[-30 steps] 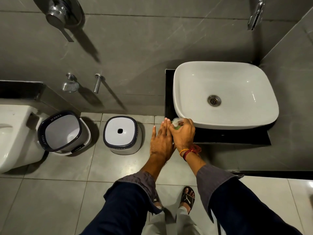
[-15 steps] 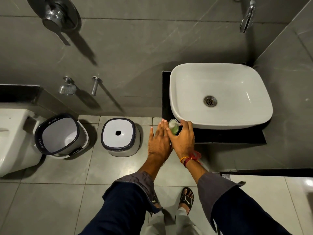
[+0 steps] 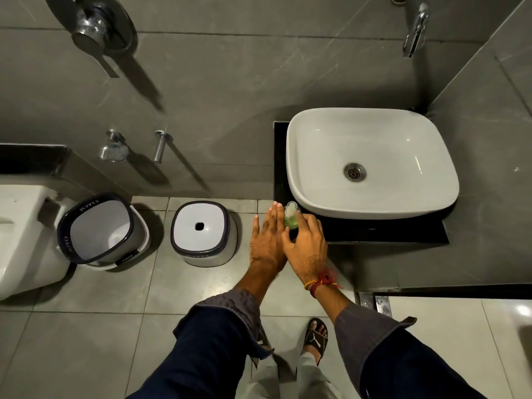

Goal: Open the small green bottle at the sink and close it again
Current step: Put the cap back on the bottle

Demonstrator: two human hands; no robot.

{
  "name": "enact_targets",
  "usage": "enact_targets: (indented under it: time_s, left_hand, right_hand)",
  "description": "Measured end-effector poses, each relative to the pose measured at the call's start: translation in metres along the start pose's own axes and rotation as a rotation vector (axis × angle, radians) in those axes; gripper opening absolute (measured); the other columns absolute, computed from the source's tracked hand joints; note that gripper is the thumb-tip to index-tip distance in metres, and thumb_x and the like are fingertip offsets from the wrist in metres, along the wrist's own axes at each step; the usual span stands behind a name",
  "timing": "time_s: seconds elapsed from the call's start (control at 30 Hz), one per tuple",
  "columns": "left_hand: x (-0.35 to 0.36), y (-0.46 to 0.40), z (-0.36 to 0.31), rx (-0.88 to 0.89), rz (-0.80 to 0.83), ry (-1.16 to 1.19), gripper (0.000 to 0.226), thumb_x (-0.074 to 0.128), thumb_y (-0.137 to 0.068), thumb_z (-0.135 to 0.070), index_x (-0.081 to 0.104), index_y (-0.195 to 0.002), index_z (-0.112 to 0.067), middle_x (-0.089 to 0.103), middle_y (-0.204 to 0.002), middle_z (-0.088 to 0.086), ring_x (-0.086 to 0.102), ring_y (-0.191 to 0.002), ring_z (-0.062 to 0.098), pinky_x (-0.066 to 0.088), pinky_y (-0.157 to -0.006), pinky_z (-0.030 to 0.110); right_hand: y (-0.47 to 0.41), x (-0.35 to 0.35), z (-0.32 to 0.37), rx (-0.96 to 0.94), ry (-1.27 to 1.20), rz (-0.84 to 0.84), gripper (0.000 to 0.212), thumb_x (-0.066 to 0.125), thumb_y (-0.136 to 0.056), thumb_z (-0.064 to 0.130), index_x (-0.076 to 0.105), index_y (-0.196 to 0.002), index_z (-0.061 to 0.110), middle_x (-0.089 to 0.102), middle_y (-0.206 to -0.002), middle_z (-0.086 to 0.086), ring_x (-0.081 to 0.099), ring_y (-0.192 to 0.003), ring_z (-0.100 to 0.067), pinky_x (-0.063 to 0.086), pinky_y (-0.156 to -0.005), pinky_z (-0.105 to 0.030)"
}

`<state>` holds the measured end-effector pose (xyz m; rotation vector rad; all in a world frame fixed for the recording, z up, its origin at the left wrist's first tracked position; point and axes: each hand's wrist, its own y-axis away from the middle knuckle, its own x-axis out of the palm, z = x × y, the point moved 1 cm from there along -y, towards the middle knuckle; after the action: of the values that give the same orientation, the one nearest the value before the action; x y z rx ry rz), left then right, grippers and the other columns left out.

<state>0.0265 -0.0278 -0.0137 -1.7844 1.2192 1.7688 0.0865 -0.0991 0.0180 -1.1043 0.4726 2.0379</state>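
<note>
Right hand point(image 3: 306, 249) is wrapping the small green bottle point(image 3: 290, 221) from the right side, fingers curling around its body; clamped on it. Only the upper green part and the pale cap point(image 3: 290, 208) are showing; the lower body is hidden behind the fingers and thumb. Cannot tell whether the cap is seated or loose.

Left hand point(image 3: 266, 240) is lying flat against the bottle's left side, 4 fingers straight and together, pressing alongside. Flat, not curled; whether it is actually gripping cannot be told, since the palm side is facing away from the camera.

The bottle is being held upright just left of the sink's point(image 3: 371, 161) near-left corner, over the edge of the black counter point(image 3: 374, 231). Whether its base is resting on the counter or is lifted is hidden by the hands.

Below the grip: red and yellow threads point(image 3: 321, 282) are circling the right wrist, and both sleeves are running down out of frame.

Left of the grip, on the floor tiles: a white stool point(image 3: 201, 228) with 1 centre hole, then a bucket point(image 3: 100, 228) with dark rim. The toilet point(image 3: 20, 226) further left is being cut off by the frame edge.

Above the sink, the tap point(image 3: 416, 30) is partly cut off at the top edge.
</note>
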Motion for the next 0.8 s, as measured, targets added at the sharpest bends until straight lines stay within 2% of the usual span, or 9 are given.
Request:
enact_targets:
  time_s: [0.13, 0.2, 0.3, 0.37, 0.43, 0.53, 0.63, 0.7, 0.8]
  left_hand:
    - [0.0, 0.001, 0.002, -0.011, -0.041, 0.127, 0.085, 0.037, -0.103, -0.049, -0.011, -0.16, -0.009, -0.011, -0.17, 0.008, -0.001, -0.158, 0.022, 0.006, -0.127, 0.048]
    - [0.0, 0.0, 0.005, 0.016, -0.053, 0.171, 0.086, 0.037, -0.102, -0.051, -0.011, -0.16, -0.01, -0.01, -0.171, 0.007, 0.003, -0.157, 0.022, 0.009, -0.127, 0.047]
    - [-0.001, -0.004, 0.013, 0.061, -0.061, 0.23, 0.086, 0.04, -0.101, -0.051, -0.009, -0.161, -0.012, -0.008, -0.171, 0.006, 0.01, -0.157, 0.023, 0.014, -0.127, 0.047]
    - [-0.002, -0.009, 0.018, 0.081, -0.065, 0.252, 0.086, 0.041, -0.101, -0.048, -0.007, -0.161, -0.011, -0.008, -0.171, 0.006, 0.013, -0.156, 0.024, 0.016, -0.126, 0.046]
    - [-0.004, -0.015, 0.023, 0.087, -0.068, 0.247, 0.086, 0.043, -0.101, -0.047, -0.007, -0.161, -0.01, -0.007, -0.171, 0.007, 0.015, -0.156, 0.024, 0.017, -0.126, 0.046]
    - [-0.006, -0.023, 0.025, 0.075, -0.066, 0.2, 0.09, 0.047, -0.1, -0.046, -0.008, -0.161, -0.01, -0.01, -0.171, 0.007, 0.014, -0.156, 0.024, 0.015, -0.125, 0.046]
    - [-0.007, -0.028, 0.024, 0.055, -0.046, 0.17, 0.099, 0.055, -0.096, -0.05, -0.009, -0.16, -0.009, -0.011, -0.17, 0.008, 0.011, -0.157, 0.024, 0.016, -0.126, 0.047]
    - [-0.007, -0.029, 0.024, 0.051, -0.042, 0.128, 0.1, 0.056, -0.095, -0.051, -0.008, -0.161, -0.009, -0.012, -0.17, 0.008, 0.006, -0.157, 0.024, 0.016, -0.126, 0.049]
    - [-0.007, -0.026, 0.022, 0.084, -0.041, 0.045, 0.091, 0.052, -0.098, -0.047, -0.005, -0.161, -0.013, -0.012, -0.17, 0.013, -0.004, -0.157, 0.025, 0.019, -0.125, 0.053]
  right_hand:
    - [-0.009, 0.002, -0.018, 0.047, -0.174, 0.159, 0.054, 0.058, -0.096, 0.015, 0.043, -0.148, 0.011, 0.05, -0.148, -0.011, 0.053, -0.131, -0.026, 0.045, -0.111, -0.036]
    - [-0.013, 0.002, -0.022, 0.032, -0.236, 0.224, 0.055, 0.054, -0.096, 0.007, 0.042, -0.149, 0.011, 0.049, -0.15, -0.013, 0.056, -0.129, -0.027, 0.045, -0.112, -0.035]
    - [-0.018, 0.004, -0.021, 0.028, -0.24, 0.22, 0.055, 0.054, -0.093, 0.002, 0.045, -0.147, 0.01, 0.052, -0.148, -0.014, 0.065, -0.112, -0.025, 0.046, -0.103, -0.023]
    - [-0.02, 0.007, -0.019, 0.043, -0.23, 0.245, 0.057, 0.055, -0.092, 0.003, 0.043, -0.148, 0.009, 0.05, -0.149, -0.014, 0.066, -0.108, -0.027, 0.052, -0.103, -0.031]
    - [-0.024, 0.009, -0.017, 0.049, -0.238, 0.276, 0.059, 0.055, -0.092, 0.002, 0.039, -0.149, 0.007, 0.046, -0.152, -0.015, 0.06, -0.124, -0.032, 0.05, -0.108, -0.042]
    - [-0.031, 0.01, -0.012, 0.038, -0.266, 0.29, 0.06, 0.055, -0.093, 0.002, 0.037, -0.15, 0.007, 0.04, -0.157, -0.012, 0.047, -0.138, -0.032, 0.043, -0.114, -0.045]
    - [-0.032, 0.009, -0.01, 0.032, -0.269, 0.213, 0.054, 0.057, -0.094, 0.007, 0.044, -0.147, 0.009, 0.052, -0.147, -0.013, 0.055, -0.13, -0.031, 0.048, -0.11, -0.046]
    - [-0.03, 0.006, -0.004, 0.036, -0.263, 0.072, 0.046, 0.063, -0.093, 0.02, 0.054, -0.137, 0.011, 0.063, -0.13, -0.012, 0.064, -0.115, -0.027, 0.057, -0.098, -0.045]
    - [-0.036, -0.001, 0.015, 0.023, -0.267, -0.04, 0.054, 0.07, -0.087, 0.041, 0.055, -0.13, 0.013, 0.061, -0.12, -0.008, 0.065, -0.105, -0.023, 0.062, -0.088, -0.038]
